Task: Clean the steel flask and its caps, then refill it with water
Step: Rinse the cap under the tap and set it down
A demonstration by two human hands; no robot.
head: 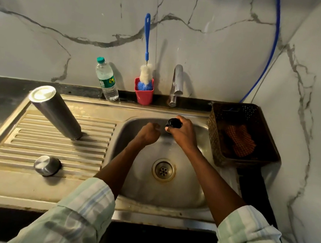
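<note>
Black cap (173,122) in right hand (184,133)

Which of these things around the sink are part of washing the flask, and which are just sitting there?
Part of the job: steel flask upside down on the drainboard; steel cap; black cap in the right hand; tap; bottle brush.

Lying about: plastic water bottle; basket with checked cloth.

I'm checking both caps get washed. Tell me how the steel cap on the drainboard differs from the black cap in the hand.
The steel cap is shiny metal and rests untouched on the ribbed drainboard; the black cap is dark and gripped by the right hand over the sink basin, below the tap. The steel cap looks wider. Both are small, round and off the steel flask.
</note>
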